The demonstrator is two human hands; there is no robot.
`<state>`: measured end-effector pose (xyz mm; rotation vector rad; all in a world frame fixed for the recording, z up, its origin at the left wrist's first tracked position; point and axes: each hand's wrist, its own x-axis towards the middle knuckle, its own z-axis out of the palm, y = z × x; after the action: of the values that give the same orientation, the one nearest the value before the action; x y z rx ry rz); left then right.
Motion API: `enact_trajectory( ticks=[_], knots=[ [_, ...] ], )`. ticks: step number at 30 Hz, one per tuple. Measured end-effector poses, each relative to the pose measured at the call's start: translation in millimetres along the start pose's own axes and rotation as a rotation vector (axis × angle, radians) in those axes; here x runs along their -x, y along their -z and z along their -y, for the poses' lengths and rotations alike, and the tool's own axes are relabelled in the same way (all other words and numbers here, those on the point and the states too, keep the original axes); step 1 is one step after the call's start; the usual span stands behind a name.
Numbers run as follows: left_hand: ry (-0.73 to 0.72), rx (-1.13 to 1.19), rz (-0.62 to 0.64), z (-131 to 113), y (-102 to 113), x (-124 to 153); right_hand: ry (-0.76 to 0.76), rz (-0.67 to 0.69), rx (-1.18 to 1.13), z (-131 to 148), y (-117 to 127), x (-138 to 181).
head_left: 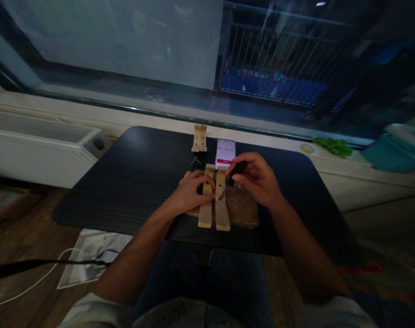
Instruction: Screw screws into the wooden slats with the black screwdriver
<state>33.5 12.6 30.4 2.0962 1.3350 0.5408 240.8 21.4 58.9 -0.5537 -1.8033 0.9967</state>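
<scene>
My right hand (262, 181) is closed around the black handle of a screwdriver (239, 169). Its shaft slants down to the left, and the tip meets the right-hand wooden bracket (222, 217) near a hole. Beside that piece lies a second wooden bracket (205, 216), almost parallel, with a narrow gap between the two. My left hand (187, 193) grips this second one, fingers over its upper part and thumb along its right edge. Both pieces rest on a brown, rough-looking block (243, 207), which my hands partly cover.
Two joined wooden brackets (199, 138) stand at the dark table's (125, 182) far edge. Nearer are small metal pieces (195, 161) and a phone (226, 150) showing a timer. A white radiator (50, 146) is at left; green leaves (333, 146) and a teal container (385, 152) sit on the sill.
</scene>
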Motion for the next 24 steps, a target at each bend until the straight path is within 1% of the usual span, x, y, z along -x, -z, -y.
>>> enact_trajectory(
  ticks=[5, 11, 14, 18, 24],
  knots=[
    [0.008, -0.002, 0.005, -2.0, 1.2, 0.2, 0.004, -0.018, 0.021, 0.0, -2.3, 0.5],
    [0.010, -0.001, 0.003, 0.2, 0.2, 0.0, -0.003, 0.088, 0.021, 5.9, 2.3, 1.7],
    [0.004, -0.007, 0.008, 1.2, 0.0, -0.4, -0.016, 0.117, 0.004, 7.5, 5.6, 1.5],
    [-0.006, -0.008, 0.005, 1.4, 0.2, -0.4, -0.035, 0.106, 0.010, 7.4, 7.9, 1.3],
    [-0.008, -0.004, 0.006, 0.7, 0.5, 0.0, -0.063, 0.030, 0.046, 4.2, 6.3, 2.3]
  ],
)
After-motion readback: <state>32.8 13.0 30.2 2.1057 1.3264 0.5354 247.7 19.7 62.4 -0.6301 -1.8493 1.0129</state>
